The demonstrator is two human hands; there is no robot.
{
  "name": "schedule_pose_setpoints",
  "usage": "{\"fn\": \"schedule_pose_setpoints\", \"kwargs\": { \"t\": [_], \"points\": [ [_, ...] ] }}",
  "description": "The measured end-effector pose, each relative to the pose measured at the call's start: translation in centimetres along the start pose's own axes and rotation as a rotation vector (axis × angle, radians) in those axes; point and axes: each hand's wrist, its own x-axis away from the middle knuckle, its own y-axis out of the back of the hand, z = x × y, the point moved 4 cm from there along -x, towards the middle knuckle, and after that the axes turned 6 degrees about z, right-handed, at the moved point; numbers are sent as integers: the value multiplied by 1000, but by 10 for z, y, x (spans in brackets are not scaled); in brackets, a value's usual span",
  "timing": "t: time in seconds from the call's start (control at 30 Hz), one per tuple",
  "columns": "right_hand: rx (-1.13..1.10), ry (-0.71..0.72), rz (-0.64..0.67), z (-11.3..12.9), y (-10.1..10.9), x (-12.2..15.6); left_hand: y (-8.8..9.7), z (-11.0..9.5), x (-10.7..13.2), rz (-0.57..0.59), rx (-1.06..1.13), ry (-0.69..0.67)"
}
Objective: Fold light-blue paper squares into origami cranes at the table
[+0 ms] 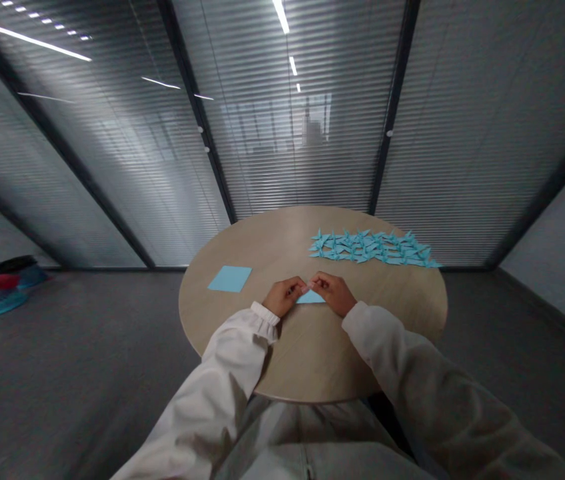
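Note:
A light-blue piece of folded paper (311,297) lies on the round wooden table (307,353) in front of me, its lower edge toward my body. My left hand (284,295) pinches it at the upper left. From the other side my right hand (333,291) grips the paper near its top, and the fingertips of both hands almost meet there. The fingers cover part of the paper, so its full shape is hidden. To the left of my hands a flat blue sheet (230,279) rests on the tabletop.
Several folded blue paper cranes (372,247) stand in close rows at the table's back right. Glass panels with blinds (302,173) rise behind the table. On the floor at far left are a red-and-blue basket (0,297) and a dark-rimmed bin (15,267).

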Motion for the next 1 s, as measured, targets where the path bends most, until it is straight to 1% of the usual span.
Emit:
{"fn": "schedule_pose_setpoints", "kwargs": {
  "t": [0.17,0.33,0.43,0.53,0.73,0.83,0.93,1.0],
  "points": [
    [16,-34,4,-1,-4,2,2,-7,1,7,-17,7],
    [-113,-80,23,-4,-6,1,2,-7,1,-3,-26,9],
    [-190,-149,51,-8,-7,1,4,-5,2,-27,-42,25],
    [-227,-188,61,-11,-5,1,8,-4,2,-89,-59,41],
    [-269,-131,31,-10,0,-2,19,1,2,-258,-61,117],
    [-303,-134,35,-11,0,-2,23,6,2,-312,-64,154],
    [-264,-148,26,-12,1,-3,22,10,2,-280,-157,178],
    [-205,-165,13,-14,3,-3,20,11,2,-250,-249,159]
  ]
}}
